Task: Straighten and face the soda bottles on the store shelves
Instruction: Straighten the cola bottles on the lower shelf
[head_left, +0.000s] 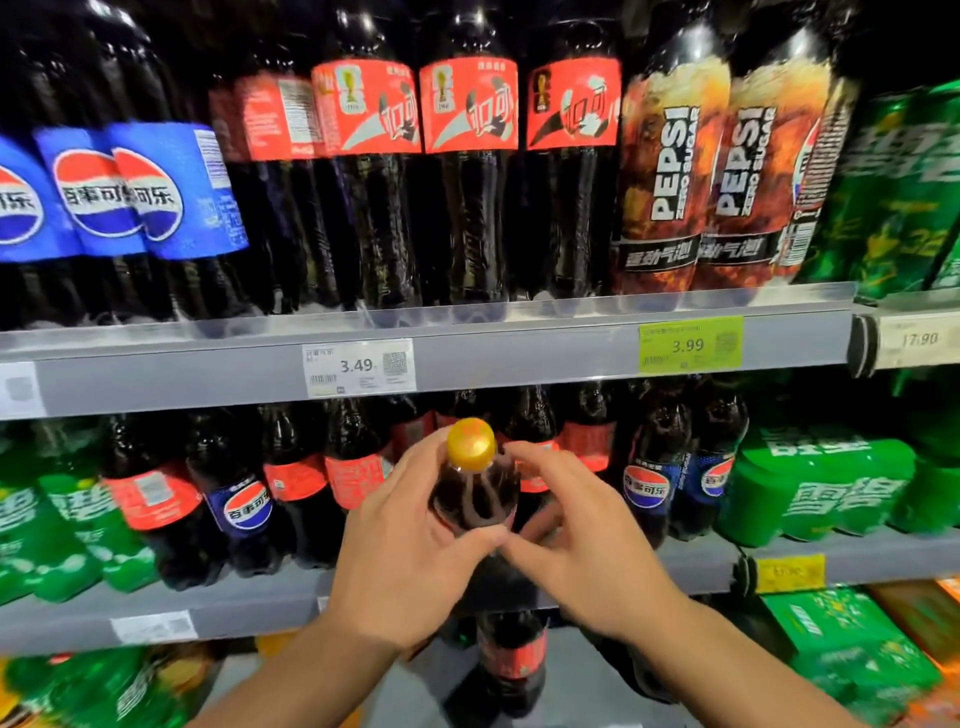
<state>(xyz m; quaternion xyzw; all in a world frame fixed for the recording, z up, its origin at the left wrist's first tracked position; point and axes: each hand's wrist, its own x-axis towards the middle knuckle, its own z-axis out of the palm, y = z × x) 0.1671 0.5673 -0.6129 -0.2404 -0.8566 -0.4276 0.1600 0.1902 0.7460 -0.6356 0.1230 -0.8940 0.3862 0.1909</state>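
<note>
on my feed the grey shelf (519, 358) carried tall cola bottles (470, 171), and just below it a dark soda bottle (475, 499) sat upright before the lower row. the left hand (410, 566) curled its fingers round the bottle's shoulder. the right hand (587, 566) cupped the other side, thumb and forefinger on it, under the gold cap (471, 444).

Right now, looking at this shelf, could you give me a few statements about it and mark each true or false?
1. The left hand and the right hand hold the same cola bottle. True.
2. The bottle's cap is blue. False: the cap is yellow.
3. The green price tag reads 3.99. True.
4. The Pepsi Zero Sugar bottles lie on their sides. False: they stand upright on the upper shelf.
</note>
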